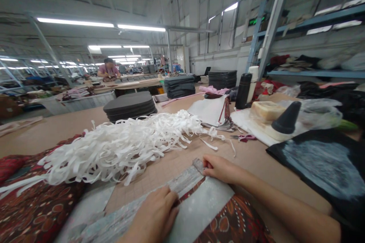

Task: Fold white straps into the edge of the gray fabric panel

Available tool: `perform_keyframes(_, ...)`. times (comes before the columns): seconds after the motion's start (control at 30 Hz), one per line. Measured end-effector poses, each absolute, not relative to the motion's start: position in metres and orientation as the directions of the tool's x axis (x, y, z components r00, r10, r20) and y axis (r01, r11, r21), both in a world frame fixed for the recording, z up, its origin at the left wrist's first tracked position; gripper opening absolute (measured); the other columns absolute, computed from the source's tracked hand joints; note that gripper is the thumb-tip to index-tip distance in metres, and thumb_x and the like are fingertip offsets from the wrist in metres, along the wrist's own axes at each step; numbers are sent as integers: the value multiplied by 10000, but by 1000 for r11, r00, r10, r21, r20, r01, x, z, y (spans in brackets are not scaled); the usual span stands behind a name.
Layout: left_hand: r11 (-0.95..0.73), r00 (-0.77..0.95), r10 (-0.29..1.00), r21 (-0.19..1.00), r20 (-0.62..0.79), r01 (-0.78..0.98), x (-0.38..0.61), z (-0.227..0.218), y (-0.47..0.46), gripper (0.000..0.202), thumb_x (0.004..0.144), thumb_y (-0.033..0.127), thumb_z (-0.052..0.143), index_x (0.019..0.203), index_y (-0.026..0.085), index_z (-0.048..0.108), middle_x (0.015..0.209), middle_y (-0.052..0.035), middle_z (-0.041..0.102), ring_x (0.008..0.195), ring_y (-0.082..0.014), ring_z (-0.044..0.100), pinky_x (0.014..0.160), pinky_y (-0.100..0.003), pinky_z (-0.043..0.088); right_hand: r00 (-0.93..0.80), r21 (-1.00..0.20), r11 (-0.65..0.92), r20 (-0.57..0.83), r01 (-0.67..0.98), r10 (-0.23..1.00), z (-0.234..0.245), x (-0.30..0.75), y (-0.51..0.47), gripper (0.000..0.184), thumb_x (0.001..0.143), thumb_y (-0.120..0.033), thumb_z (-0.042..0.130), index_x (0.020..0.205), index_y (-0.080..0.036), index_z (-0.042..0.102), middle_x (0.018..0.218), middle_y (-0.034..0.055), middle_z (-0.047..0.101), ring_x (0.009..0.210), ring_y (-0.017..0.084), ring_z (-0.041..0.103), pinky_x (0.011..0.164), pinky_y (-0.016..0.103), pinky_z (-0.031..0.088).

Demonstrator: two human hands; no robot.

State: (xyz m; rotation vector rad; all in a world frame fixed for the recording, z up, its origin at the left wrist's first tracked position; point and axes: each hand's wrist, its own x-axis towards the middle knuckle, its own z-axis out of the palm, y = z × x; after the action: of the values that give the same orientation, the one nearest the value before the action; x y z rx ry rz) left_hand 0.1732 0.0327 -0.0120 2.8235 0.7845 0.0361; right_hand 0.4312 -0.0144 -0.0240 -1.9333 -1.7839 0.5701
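In front of me lies brown-and-red patterned fabric (pixel 228 220), with a whitish backing panel (pixel 203 203) on it and a worn grey strip (pixel 182 182) along the upper edge. My right hand (pixel 218 169) pinches the far end of that edge between thumb and fingers. Nearer to me, my left hand (pixel 159 212) has its fingers bent together at the same edge, close by a narrow red-brown band; its fingertips are partly hidden. Just beyond the hands is a large tangled heap of white fabric strips (pixel 119 148).
Pink-handled scissors (pixel 246 137) lie beyond my right hand. To the right are a black cone (pixel 287 118), a yellowish block (pixel 266 111) and a chalk-smeared black sheet (pixel 322 167). Stacked dark grey pads (pixel 129 106) stand behind the heap. A co-worker (pixel 108 70) is far off.
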Motion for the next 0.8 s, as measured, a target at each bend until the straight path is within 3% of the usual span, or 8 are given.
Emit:
perform_keyframes(0.17,-728,772,629,280,-92,626,132,-8,35,117,757,134,498,812,204,574,821,-11,629,770,-176,585,672,-268,435,107,-569,-46,74,821,991,-17,424,-14,29,804,-160,516,800,-163,544,728,8,565,678,144,516,611,245,377)
perform_keyframes(0.23,-689,739,665,293,-108,663,128,-7,34,119,721,127,507,786,201,574,801,-5,632,759,-177,581,662,-263,422,17,-543,78,167,836,986,-11,413,-19,100,844,-153,476,798,-162,565,792,28,570,758,151,523,695,260,392)
perform_keyframes(0.37,-628,699,701,343,-141,699,129,-7,34,106,703,165,512,777,196,583,810,-16,635,773,-181,568,668,-256,397,-346,-364,407,224,838,911,-7,386,-42,169,868,-115,464,862,-178,621,881,43,590,837,160,531,752,253,405)
perform_keyframes(0.5,-607,690,702,357,-178,710,123,-6,35,112,703,197,509,786,196,584,836,-27,634,791,-196,558,680,-272,383,-370,-197,403,184,894,911,-15,377,-63,197,857,-91,476,982,-158,613,942,80,610,875,203,528,781,293,410)
perform_keyframes(0.7,-568,659,729,375,-185,733,109,3,36,119,668,151,481,732,189,574,744,-8,613,716,-183,557,609,-253,373,-286,-371,286,57,884,957,2,385,-46,220,832,-75,461,865,-179,653,876,49,637,836,175,569,744,256,427)
perform_keyframes(0.8,-661,733,678,382,-65,645,101,11,26,148,676,94,470,731,192,567,796,-17,613,739,-176,554,635,-252,389,-229,-420,246,91,873,969,24,379,-37,207,847,-127,453,883,-176,651,868,47,639,823,165,578,744,255,425)
